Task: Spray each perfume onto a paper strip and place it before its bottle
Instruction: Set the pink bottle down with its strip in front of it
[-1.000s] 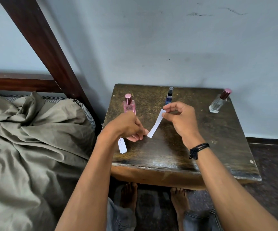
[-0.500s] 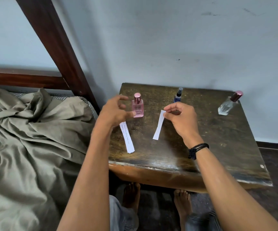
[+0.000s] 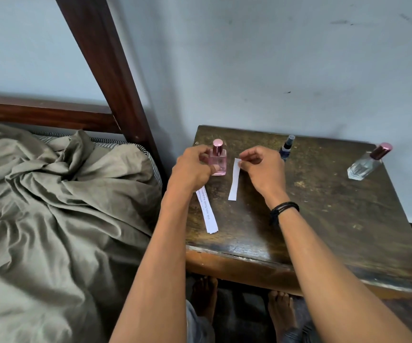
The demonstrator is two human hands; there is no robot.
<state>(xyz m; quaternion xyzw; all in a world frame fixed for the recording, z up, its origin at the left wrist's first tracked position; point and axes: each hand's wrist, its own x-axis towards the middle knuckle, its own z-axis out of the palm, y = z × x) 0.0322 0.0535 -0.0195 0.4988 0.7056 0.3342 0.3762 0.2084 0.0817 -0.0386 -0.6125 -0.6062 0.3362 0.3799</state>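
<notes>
Pink square glass perfume bottle [image 3: 220,162]: the left hand [image 3: 190,169] has just closed round it; the right hand [image 3: 264,169] pinches a blank white paper strip [image 3: 233,184], so spraying likely comes next.

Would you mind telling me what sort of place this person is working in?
Most likely a bedroom: a rumpled olive bedsheet, a dark wooden bed frame, and a worn bedside table.

Along the worktop's [image 3: 323,219] back edge stand the left bottle [image 3: 218,158], middle bottle [image 3: 286,147] and right bottle [image 3: 367,164]. The first strip [image 3: 208,212] lies before the left bottle, and the second strip [image 3: 234,183] just right of it. The bed [image 3: 51,219] is left of the worktop.
</notes>
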